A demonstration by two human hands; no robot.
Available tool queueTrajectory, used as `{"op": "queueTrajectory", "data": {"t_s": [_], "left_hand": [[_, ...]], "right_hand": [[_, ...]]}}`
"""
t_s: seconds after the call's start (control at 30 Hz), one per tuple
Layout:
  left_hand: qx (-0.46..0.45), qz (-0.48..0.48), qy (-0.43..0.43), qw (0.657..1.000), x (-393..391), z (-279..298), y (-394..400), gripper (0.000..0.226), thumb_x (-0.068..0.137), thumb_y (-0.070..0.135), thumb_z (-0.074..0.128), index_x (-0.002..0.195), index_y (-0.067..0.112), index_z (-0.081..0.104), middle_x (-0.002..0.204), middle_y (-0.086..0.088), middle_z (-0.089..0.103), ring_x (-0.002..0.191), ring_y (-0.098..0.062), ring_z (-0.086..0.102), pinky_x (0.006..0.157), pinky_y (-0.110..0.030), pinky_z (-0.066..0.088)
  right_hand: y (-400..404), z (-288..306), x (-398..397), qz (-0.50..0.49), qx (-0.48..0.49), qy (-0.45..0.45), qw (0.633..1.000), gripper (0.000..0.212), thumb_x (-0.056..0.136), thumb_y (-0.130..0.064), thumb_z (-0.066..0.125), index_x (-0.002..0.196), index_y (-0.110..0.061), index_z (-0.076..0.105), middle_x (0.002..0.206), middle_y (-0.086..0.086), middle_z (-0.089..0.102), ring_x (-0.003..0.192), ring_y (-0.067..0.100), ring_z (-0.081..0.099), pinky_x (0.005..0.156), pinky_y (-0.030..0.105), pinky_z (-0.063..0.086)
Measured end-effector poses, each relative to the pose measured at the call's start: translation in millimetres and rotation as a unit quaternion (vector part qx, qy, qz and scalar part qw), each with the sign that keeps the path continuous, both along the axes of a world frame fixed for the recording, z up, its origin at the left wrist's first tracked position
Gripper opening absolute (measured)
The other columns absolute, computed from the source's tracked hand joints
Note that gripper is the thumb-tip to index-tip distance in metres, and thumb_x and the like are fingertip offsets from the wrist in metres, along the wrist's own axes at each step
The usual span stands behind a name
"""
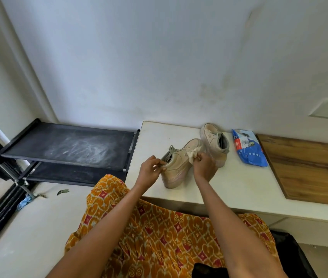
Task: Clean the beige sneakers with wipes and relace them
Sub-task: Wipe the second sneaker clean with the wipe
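Two beige sneakers stand on a white table (239,187). The nearer sneaker (179,167) is tilted, its heel toward me, with grey-green laces still in it. My left hand (151,167) grips its heel collar. My right hand (205,165) pinches a crumpled white wipe (194,154) against the shoe's side near the toe. The second sneaker (214,143) lies behind it on its side, laces also in. A blue wipes pack (249,150) sits to the right of the shoes.
A wooden board (309,167) covers the table's right part. A black shoe rack (69,147) with dusty shelves stands to the left against the white wall. My orange patterned skirt (159,227) fills the foreground. Small debris lies on the floor (63,191) by the rack.
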State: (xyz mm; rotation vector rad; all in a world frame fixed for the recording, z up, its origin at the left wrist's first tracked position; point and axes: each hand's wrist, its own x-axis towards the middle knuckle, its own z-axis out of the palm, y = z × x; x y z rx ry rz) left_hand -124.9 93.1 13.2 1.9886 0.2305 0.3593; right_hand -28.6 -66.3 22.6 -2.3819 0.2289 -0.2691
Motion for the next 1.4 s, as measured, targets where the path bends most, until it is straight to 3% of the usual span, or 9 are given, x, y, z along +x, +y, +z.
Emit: {"op": "queueTrajectory", "data": {"t_s": [0.13,0.33,0.53,0.67,0.93,1.13,1.2,1.3,1.4], "left_hand": [[0.008,0.025,-0.008,1.000,2,-4,5,0.012,0.080,-0.002,0.068,0.090,0.003,0.069,0.087,-0.004,0.059,0.086,-0.018,0.060,0.080,-0.025,0.054],[0.042,0.036,-0.005,0.998,1,-6,13,0.012,0.079,0.000,0.070,0.090,0.002,0.070,0.083,0.001,0.060,0.082,-0.016,0.060,0.076,-0.023,0.053],[0.144,0.037,-0.031,0.988,-3,-3,7,0.016,0.084,0.012,0.067,0.098,0.005,0.072,0.085,-0.002,0.062,0.073,-0.014,0.057,0.066,-0.025,0.048],[0.167,0.038,-0.047,0.984,0,-1,1,0.016,0.085,0.009,0.066,0.098,0.005,0.072,0.086,-0.005,0.063,0.073,-0.017,0.058,0.065,-0.029,0.050],[0.161,0.033,-0.043,0.985,6,0,2,0.015,0.084,0.006,0.066,0.097,0.003,0.073,0.085,-0.006,0.064,0.073,-0.019,0.059,0.065,-0.027,0.050],[0.177,0.005,-0.034,0.984,4,6,1,0.015,0.085,0.008,0.066,0.098,0.006,0.073,0.084,-0.005,0.063,0.073,-0.017,0.057,0.065,-0.029,0.050],[0.177,0.010,-0.033,0.984,3,7,-2,0.015,0.085,0.009,0.066,0.098,0.005,0.073,0.085,-0.005,0.063,0.073,-0.017,0.057,0.065,-0.030,0.051],[0.164,0.035,-0.026,0.986,2,3,2,0.015,0.085,0.009,0.066,0.098,0.005,0.073,0.084,-0.005,0.064,0.074,-0.018,0.059,0.067,-0.033,0.052],[0.167,0.035,-0.027,0.985,-2,2,0,0.014,0.083,0.009,0.068,0.095,0.006,0.074,0.081,-0.004,0.064,0.071,-0.019,0.059,0.063,-0.032,0.051]], "right_hand": [[19,-5,-43,0.049,0.030,-0.038,0.998,0.017,0.090,-0.016,0.057,0.097,-0.018,0.072,0.090,0.006,0.070,0.089,0.026,0.054,0.077,0.031,0.031],[22,-8,-75,0.154,0.003,-0.093,0.984,0.014,0.085,-0.018,0.065,0.097,-0.018,0.073,0.086,0.003,0.071,0.085,0.023,0.055,0.078,0.033,0.034],[6,5,-3,0.013,0.033,-0.025,0.999,0.016,0.088,-0.023,0.058,0.095,-0.022,0.072,0.087,0.009,0.069,0.091,0.030,0.059,0.082,0.037,0.041],[14,-1,-8,0.042,-0.007,0.015,0.999,0.024,0.092,-0.020,0.051,0.100,-0.023,0.073,0.094,0.008,0.069,0.096,0.028,0.054,0.083,0.036,0.036],[-3,-16,-71,0.160,-0.071,-0.097,0.980,0.012,0.085,-0.016,0.065,0.095,-0.016,0.072,0.083,0.002,0.070,0.086,0.024,0.055,0.077,0.035,0.034],[-3,7,-26,0.078,0.000,-0.013,0.997,0.022,0.091,-0.027,0.053,0.099,-0.018,0.072,0.088,0.005,0.071,0.093,0.026,0.058,0.084,0.039,0.041],[0,12,-17,0.108,-0.001,0.024,0.994,0.030,0.089,-0.037,0.049,0.098,-0.020,0.072,0.087,0.006,0.071,0.094,0.028,0.059,0.086,0.041,0.043],[4,16,-23,0.172,-0.070,0.021,0.982,0.033,0.086,-0.047,0.056,0.103,-0.023,0.071,0.093,0.003,0.068,0.098,0.023,0.052,0.089,0.037,0.036],[7,11,-35,0.156,-0.116,-0.005,0.981,0.028,0.088,-0.038,0.060,0.107,-0.020,0.070,0.099,0.004,0.068,0.100,0.023,0.051,0.085,0.035,0.032]]}}
